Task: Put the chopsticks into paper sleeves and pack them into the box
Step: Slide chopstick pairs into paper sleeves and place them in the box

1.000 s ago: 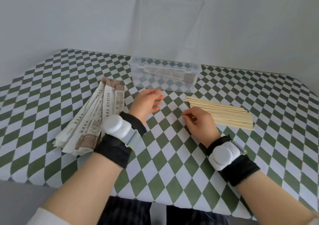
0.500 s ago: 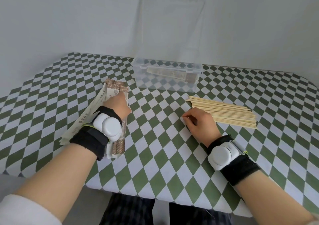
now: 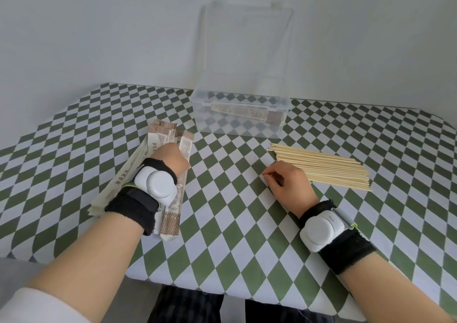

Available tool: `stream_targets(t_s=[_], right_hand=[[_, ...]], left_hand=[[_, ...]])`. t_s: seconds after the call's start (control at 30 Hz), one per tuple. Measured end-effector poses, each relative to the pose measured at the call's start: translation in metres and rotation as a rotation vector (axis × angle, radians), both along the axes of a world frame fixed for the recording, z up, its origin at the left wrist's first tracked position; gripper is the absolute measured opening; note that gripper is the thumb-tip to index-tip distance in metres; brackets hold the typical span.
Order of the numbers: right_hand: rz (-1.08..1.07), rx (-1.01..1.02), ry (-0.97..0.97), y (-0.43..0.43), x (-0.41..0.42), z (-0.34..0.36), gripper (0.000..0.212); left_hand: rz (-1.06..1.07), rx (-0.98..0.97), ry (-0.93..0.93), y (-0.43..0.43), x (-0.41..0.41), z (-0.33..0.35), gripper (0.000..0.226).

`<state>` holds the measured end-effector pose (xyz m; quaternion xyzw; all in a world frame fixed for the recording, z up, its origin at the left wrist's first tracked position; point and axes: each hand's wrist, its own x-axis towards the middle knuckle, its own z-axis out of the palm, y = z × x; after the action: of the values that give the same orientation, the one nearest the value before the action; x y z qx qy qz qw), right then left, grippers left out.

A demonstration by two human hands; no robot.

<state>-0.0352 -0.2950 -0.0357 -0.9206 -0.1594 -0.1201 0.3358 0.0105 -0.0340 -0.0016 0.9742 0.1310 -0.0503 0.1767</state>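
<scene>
- Where the checkered table (image 3: 222,223) holds our stock, we log: paper sleeves (image 3: 160,134), fanned pile, L side.
- Left hand (image 3: 173,158) lies on pile, fingers curled down; grip hidden, can't tell.
- Right hand (image 3: 289,184) pinches approx. one chopstick end, beside chopsticks (image 3: 326,164).
- Box (image 3: 239,114), clear, lid up, behind; one filled sleeve inside.

Looks like a plain indoor packing station, home or small workroom, cannot tell which. Bare white wall (image 3: 99,25) right behind a table (image 3: 222,223) covered in green-and-white diamond oilcloth, tucked into a corner. Laid out for piecework: a stack of printed paper sleeves (image 3: 128,171), a loose pile of chopsticks (image 3: 329,166), a clear plastic box (image 3: 237,124) with its lid up.
</scene>
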Motion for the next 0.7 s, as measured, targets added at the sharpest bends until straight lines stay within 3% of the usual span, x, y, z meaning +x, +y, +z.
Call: stream_targets(t_s=[0.13, 0.2, 0.27, 0.47, 0.7], right_hand=[[0.006, 0.013, -0.009, 0.000, -0.001, 0.000, 0.011], [0.006, 0.027, -0.006, 0.000, 0.000, 0.000, 0.011], [0.005, 0.050, -0.003, 0.001, 0.000, -0.001, 0.011], [0.092, 0.161, 0.073, 0.002, -0.003, 0.000, 0.011], [0.120, 0.276, 0.243, 0.003, -0.004, 0.006, 0.012]], left_hand=[[-0.022, -0.128, -0.055, 0.005, 0.001, 0.004, 0.032], [-0.035, -0.253, -0.126, 0.005, -0.001, 0.013, 0.026], [-0.034, -0.487, -0.203, -0.001, -0.004, 0.025, 0.015], [0.077, -1.382, -0.373, -0.043, -0.005, 0.037, 0.016], [0.273, -1.845, -0.379, -0.086, 0.001, 0.010, 0.018]])
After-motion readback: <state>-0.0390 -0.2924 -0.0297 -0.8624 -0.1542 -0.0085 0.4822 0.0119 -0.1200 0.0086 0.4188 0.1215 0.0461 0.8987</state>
